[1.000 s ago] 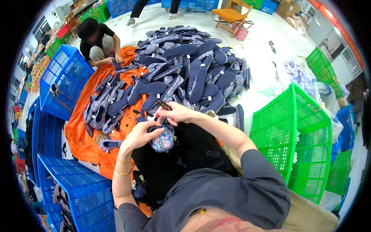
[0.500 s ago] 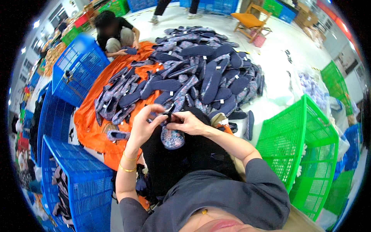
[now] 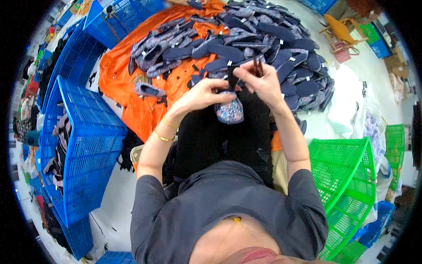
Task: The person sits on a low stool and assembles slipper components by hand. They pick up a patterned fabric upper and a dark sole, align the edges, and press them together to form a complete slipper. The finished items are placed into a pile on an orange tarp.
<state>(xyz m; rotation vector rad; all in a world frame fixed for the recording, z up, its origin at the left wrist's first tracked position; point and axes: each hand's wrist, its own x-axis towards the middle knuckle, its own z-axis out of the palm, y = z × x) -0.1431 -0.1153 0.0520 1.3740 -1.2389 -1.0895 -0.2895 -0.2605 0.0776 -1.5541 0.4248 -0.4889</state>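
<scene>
Above my lap a floral slipper [image 3: 229, 111] hangs with its rounded toe toward me, patterned in blue, white and pink. My left hand [image 3: 204, 93] grips it near the opening, fingers bent over the fabric. Beside it, my right hand [image 3: 263, 86] is closed, with a slim dark brown tool [image 3: 258, 67] sticking up between the fingers; its working end is hidden. A black strip [image 3: 231, 77] stands up between the two hands, at the right thumb and forefinger. Just beyond lies a large heap of matching slippers [image 3: 226, 52] with dark blue soles and small white tags.
An orange sheet [image 3: 125, 99] lies under part of the heap, with one slipper [image 3: 149, 89] apart on it. Blue crates [image 3: 94, 145] stand on my left, green crates [image 3: 340, 167] on my right. A wooden chair [image 3: 340, 30] stands at the far right.
My view has tilted down and shifted. My right hand has lifted away from the slipper, and the slim dark tool now shows in it. My left hand still holds the slipper.
</scene>
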